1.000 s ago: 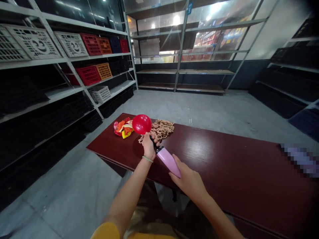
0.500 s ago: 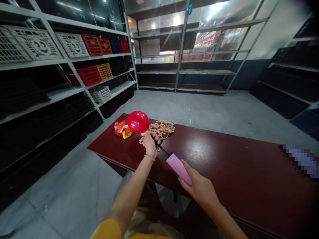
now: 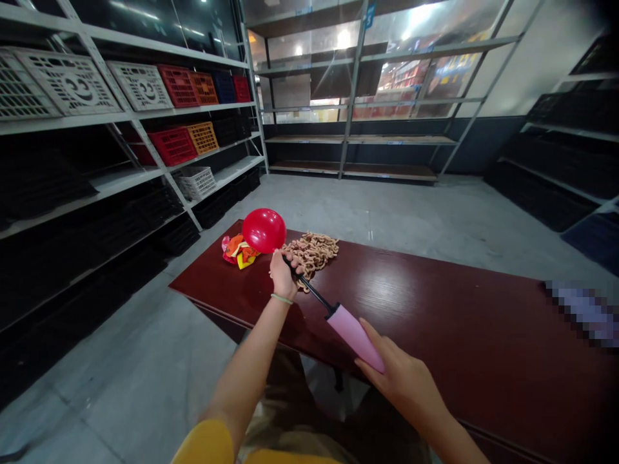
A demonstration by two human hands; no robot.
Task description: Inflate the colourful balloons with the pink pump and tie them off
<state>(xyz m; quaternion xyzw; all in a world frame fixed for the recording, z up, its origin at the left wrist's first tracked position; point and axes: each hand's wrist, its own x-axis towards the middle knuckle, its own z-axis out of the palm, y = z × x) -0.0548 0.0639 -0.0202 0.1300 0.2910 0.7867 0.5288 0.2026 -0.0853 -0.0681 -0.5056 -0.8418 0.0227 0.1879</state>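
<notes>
A partly inflated red balloon sits at the nozzle end of a hand pump. My left hand is closed around the pump's black front end and the balloon's neck. The fingers of my right hand wrap round the pump's pink barrel, lower and to the right. Between the two hands a black rod shows. Left of the balloon, a pile of red, orange and yellow deflated balloons lies on the table. A heap of tan, ring-like links is just behind and right of my left hand.
The dark red table stretches to the right, with a pixelated purple item at its far right. Shelving with crates stands at left; another rack stands beyond the floor.
My hands have moved apart: the left up and left with the balloon, the right down and right with the barrel. More of the black rod shows.
</notes>
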